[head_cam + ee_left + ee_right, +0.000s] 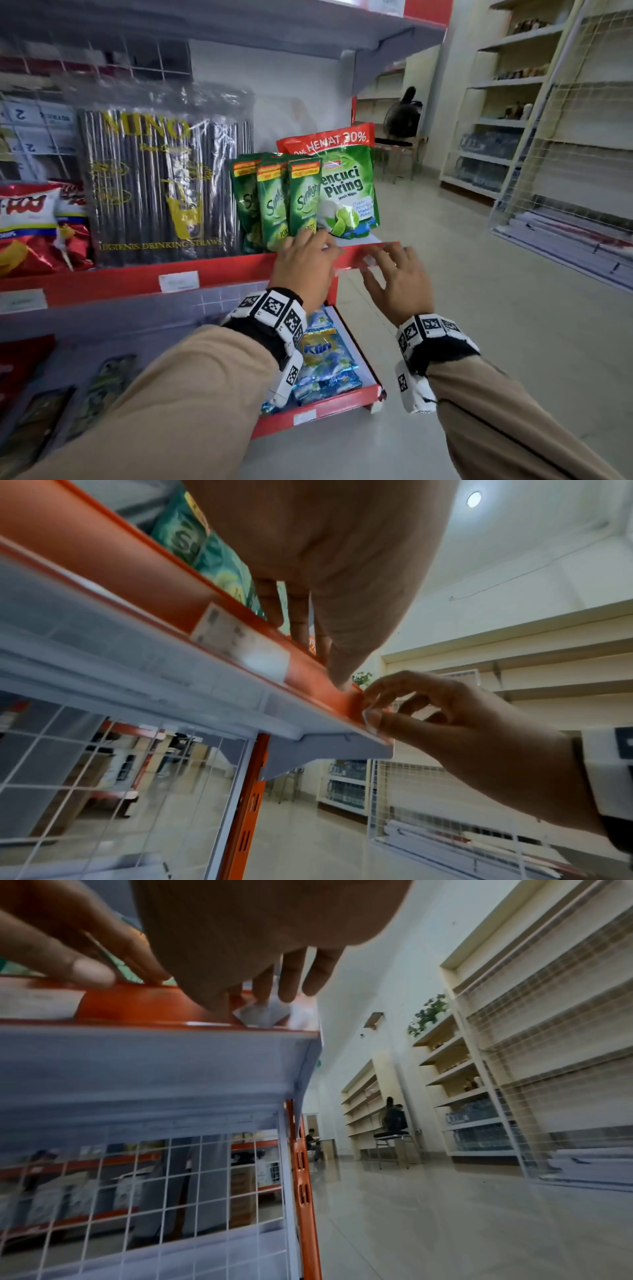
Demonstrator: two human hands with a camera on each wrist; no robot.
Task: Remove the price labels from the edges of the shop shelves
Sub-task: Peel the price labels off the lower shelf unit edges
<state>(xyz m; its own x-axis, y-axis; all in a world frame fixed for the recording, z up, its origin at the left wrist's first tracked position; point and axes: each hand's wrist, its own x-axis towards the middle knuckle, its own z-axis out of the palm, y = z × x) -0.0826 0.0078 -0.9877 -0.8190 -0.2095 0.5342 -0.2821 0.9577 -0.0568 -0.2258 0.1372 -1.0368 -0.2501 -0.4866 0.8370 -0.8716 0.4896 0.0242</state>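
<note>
A red shelf edge strip runs along the middle shelf. At its right end my right hand pinches a small, creased white price label between thumb and fingertips; the right wrist view shows this label lifted partly off the strip. My left hand rests just left of it, fingers laid straight over the top of the strip, holding nothing. In the left wrist view the right hand grips the label at the strip's corner. Another price label stays on the strip further left.
Green dish soap pouches, a pack of black drinking straws and snack bags stand on the shelf behind my hands. Blue packets lie on the shelf below. To the right are open floor and cream wall shelves.
</note>
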